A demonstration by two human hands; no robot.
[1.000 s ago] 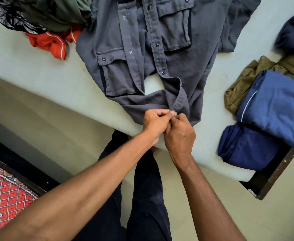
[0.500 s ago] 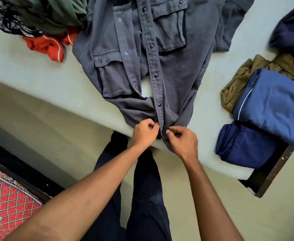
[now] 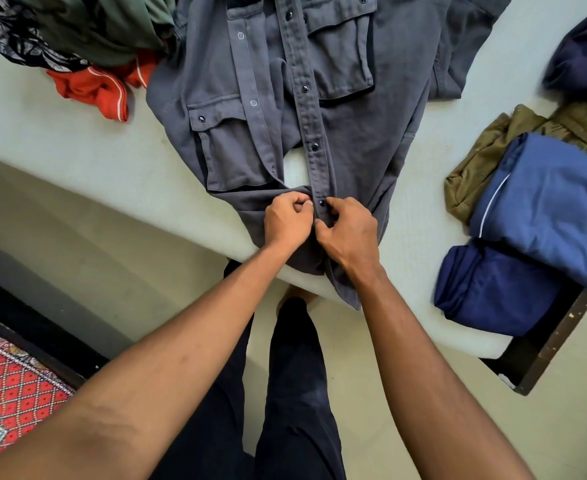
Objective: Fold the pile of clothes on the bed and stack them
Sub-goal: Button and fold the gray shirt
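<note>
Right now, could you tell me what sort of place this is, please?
Probably a home bedroom: a pale mattress on a dark frame, a grey shirt and folded clothes on it, a patterned red rug on the floor.

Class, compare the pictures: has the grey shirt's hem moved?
Yes. The grey shirt's hem has come toward the person: it lay short of the bed's near edge and now hangs over it, left hand and right hand pinching the front just above.

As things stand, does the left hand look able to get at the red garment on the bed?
Likely yes, once freed: the left hand pinches the grey shirt, but the red garment lies mostly uncovered on the bed to its left, nothing standing between.
</note>
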